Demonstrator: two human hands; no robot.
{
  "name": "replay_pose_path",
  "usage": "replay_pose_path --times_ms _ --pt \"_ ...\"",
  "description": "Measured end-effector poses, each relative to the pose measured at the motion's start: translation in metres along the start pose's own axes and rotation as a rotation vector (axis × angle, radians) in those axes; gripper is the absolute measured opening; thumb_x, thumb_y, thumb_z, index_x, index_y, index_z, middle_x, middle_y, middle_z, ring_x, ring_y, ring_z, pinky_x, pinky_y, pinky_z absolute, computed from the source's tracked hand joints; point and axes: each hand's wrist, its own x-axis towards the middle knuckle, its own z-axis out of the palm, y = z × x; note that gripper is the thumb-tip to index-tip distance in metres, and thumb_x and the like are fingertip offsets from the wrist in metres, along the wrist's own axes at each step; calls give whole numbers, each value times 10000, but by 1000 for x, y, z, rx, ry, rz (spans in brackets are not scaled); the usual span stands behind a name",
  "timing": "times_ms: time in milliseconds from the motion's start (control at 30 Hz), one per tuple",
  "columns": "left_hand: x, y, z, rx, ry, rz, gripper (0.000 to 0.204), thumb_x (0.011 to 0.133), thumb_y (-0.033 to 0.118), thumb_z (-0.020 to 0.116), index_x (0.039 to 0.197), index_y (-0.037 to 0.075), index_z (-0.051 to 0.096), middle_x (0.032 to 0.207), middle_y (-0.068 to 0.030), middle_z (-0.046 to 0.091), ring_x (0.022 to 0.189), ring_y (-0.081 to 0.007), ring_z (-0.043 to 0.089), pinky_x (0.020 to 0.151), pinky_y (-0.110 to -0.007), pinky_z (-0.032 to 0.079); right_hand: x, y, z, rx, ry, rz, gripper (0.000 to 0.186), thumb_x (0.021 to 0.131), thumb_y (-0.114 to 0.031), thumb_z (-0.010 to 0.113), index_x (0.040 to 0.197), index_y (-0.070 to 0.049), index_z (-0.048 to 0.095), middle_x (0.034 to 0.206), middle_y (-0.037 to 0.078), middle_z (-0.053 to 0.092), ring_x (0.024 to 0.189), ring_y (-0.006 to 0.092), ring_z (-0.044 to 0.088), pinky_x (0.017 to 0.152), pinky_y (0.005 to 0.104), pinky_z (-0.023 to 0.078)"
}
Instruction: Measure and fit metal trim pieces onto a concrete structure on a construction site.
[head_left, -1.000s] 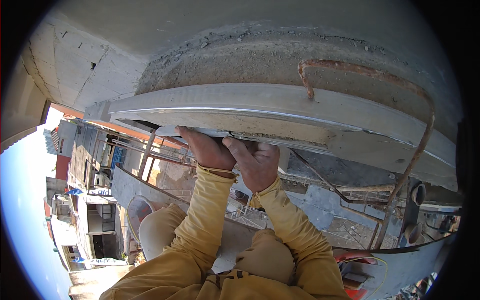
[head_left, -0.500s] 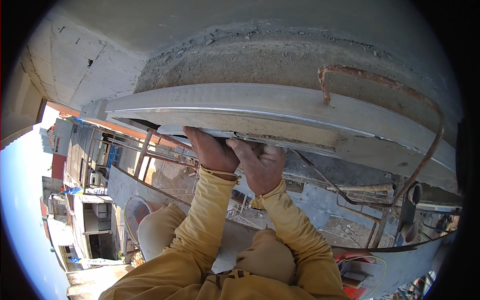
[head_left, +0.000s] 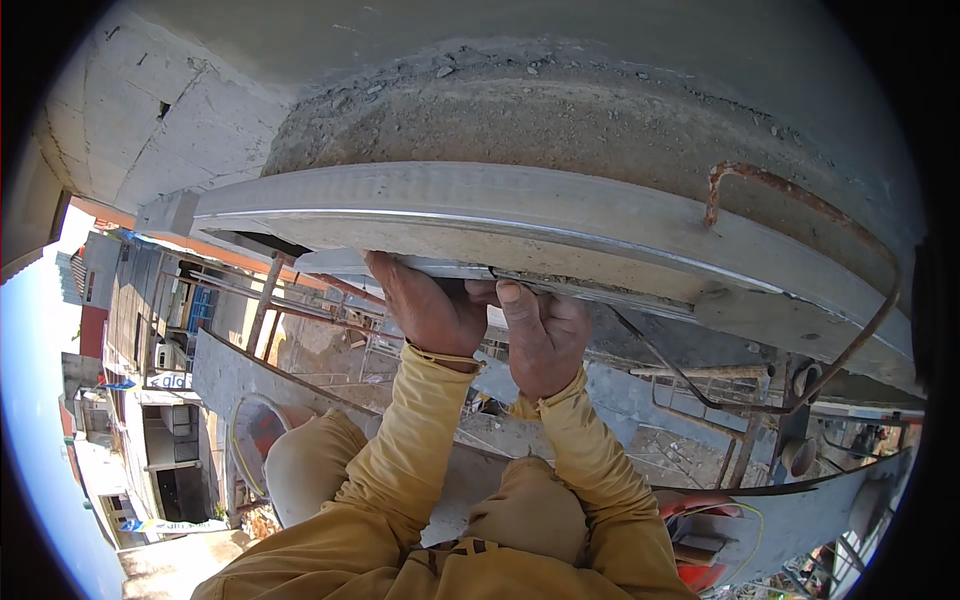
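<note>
A long concrete ledge (head_left: 450, 185) with a thin bright edge strip runs across the view. Along its lower lip lies a narrow pale strip (head_left: 345, 262). My left hand (head_left: 430, 310) is closed on this strip, thumb raised along it, other fingers mostly hidden. My right hand (head_left: 545, 335) is beside it with curled fingers at the strip, thumb tip pointing up against its dark seam. Both forearms are in yellow sleeves.
A rusty bent bar (head_left: 810, 200) arches over the ledge's right part. My knees rest near a scaffold plank (head_left: 230, 360). Buckets with red (head_left: 700, 570) stand at lower right. Scaffold tubes (head_left: 265, 305), buildings and open sky lie below and left.
My right hand has shifted slightly right, its thumb more upright. My left hand stays on the strip. The view has shifted, so the rusty bar appears farther right and lower.
</note>
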Motion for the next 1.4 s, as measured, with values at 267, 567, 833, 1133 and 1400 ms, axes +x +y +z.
replay_pose_path --times_ms 267,567,833,1133,1400 --pt "7 0 -2 18 168 19 511 954 518 332 1274 120 342 1221 -80 463 1059 -223 526 809 -365 523 -1 -1 3 -45 62 -17 245 894 -143 635 1022 64 610 900 145 689 815 201 659 757 321 540" --pt "2 -6 1 -22 177 39 743 905 682 301 1411 142 231 1322 -91 384 1129 -250 473 879 -377 485 -5 5 1 -273 163 -80 261 873 -165 672 1003 58 632 886 130 691 797 190 659 739 301 536" --pt "0 -10 2 -57 242 29 879 862 740 330 1434 87 193 1365 -89 337 1178 -221 409 972 -336 403 -4 1 2 -86 165 33 303 881 -179 656 1081 32 570 1010 155 635 885 267 652 767 391 581" --pt "4 -12 5 -90 326 66 938 842 771 308 1464 89 140 1430 -102 271 1262 -238 323 1037 -359 348 2 6 -8 66 31 23 303 856 -147 676 1116 -22 585 1018 147 655 857 283 662 776 418 570" --pt "7 -45 -31 729 138 557 850 960 308 513 1467 45 -117 1491 -250 145 1317 -355 292 1103 -452 242 1 5 -8 147 69 51 291 820 -100 711 1071 6 607 986 146 659 870 256 652 822 387 542"
